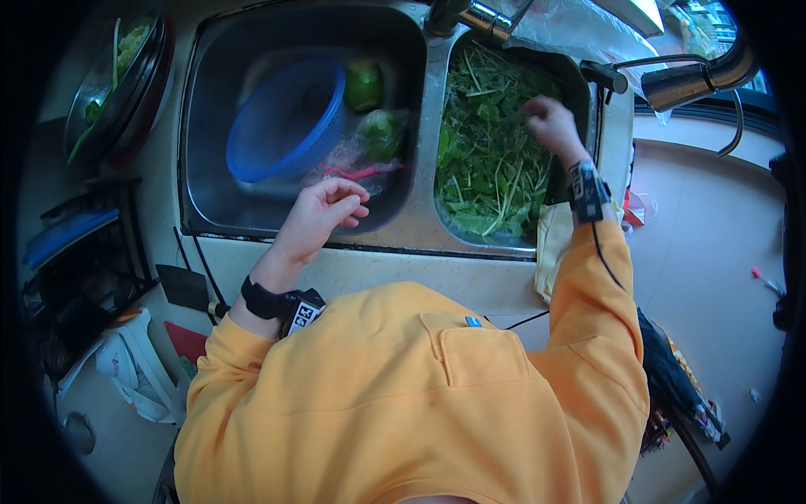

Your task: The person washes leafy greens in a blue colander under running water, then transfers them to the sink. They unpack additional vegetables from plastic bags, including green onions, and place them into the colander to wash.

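Observation:
My left hand [330, 208] hovers over the front of the left sink basin [217, 208], fingers loosely curled and nothing visible in them. Just beyond it lie a pink-handled tool [362, 172] and crumpled clear plastic. A blue plastic colander [286, 126] leans on its side in that basin. Near it are a green round vegetable or fruit [364, 86] and another green one wrapped in clear plastic [381, 133]. My right hand [554, 129], blurred and with bent fingers, is at the right side of the leafy greens [491, 151] that fill the water-holding right basin [466, 236]. Whether it grips a leaf is unclear.
A chrome faucet [482, 19] rises behind the sink, and a second tap [677, 88] stands at the right. Metal bowls [119, 94] with cut vegetables sit at the left. A pale yellow cloth [553, 249] hangs over the counter's front edge. A black rack [135, 233] is at the left.

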### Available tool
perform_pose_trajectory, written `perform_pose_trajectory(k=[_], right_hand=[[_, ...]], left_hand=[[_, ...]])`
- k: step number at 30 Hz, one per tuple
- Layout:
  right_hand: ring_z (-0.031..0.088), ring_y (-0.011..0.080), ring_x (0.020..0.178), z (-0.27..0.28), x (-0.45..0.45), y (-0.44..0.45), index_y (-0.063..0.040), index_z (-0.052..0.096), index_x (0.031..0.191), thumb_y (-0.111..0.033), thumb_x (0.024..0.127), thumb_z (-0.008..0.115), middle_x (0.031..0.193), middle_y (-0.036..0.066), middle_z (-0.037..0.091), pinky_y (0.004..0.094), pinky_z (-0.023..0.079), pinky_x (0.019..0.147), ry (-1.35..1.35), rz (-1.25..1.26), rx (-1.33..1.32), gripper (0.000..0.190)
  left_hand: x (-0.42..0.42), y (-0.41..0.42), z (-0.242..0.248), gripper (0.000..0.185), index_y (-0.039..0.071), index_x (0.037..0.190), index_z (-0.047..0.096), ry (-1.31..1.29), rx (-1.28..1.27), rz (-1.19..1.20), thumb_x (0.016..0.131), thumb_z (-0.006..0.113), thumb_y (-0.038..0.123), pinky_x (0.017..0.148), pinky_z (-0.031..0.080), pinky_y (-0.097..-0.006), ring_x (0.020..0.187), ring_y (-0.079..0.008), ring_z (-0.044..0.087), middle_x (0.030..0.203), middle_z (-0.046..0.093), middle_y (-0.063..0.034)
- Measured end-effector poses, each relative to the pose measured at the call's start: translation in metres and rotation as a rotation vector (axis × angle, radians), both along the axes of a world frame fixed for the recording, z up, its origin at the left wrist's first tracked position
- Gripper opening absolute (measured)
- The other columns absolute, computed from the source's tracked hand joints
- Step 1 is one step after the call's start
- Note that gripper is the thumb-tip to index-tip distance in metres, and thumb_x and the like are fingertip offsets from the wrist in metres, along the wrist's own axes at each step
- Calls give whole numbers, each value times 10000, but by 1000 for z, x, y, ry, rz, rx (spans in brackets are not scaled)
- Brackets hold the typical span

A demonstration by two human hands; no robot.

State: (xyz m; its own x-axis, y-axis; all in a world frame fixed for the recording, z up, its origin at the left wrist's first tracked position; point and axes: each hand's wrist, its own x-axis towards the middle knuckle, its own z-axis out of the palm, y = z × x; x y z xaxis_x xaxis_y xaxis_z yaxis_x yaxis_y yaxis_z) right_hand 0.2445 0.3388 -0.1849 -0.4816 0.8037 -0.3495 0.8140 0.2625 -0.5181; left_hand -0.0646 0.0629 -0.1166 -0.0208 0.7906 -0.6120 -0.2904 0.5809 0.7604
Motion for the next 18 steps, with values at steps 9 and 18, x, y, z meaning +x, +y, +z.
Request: perform_pose_trajectory(k=[9, 18], right_hand=[[146, 406, 1312, -32, -80, 15, -190, 326, 1358, -616, 716, 573, 1429, 225, 138, 571, 195, 1026, -233, 166, -135, 809], [53, 446, 1314, 21, -46, -67, -229, 433, 1297, -580, 673, 634, 1454, 177, 75, 696, 223, 923, -452, 418, -172, 744]], left_hand=[[-4, 1, 6, 151, 28, 1008, 563, 46, -40, 30, 874, 504, 65, 709, 478, -234, 846, -134, 594, 978, 588, -72], [2, -1, 0, 155, 28, 1019, 553, -5, -3, 12, 880, 505, 77, 715, 478, -235, 851, -139, 590, 1004, 578, -76]])
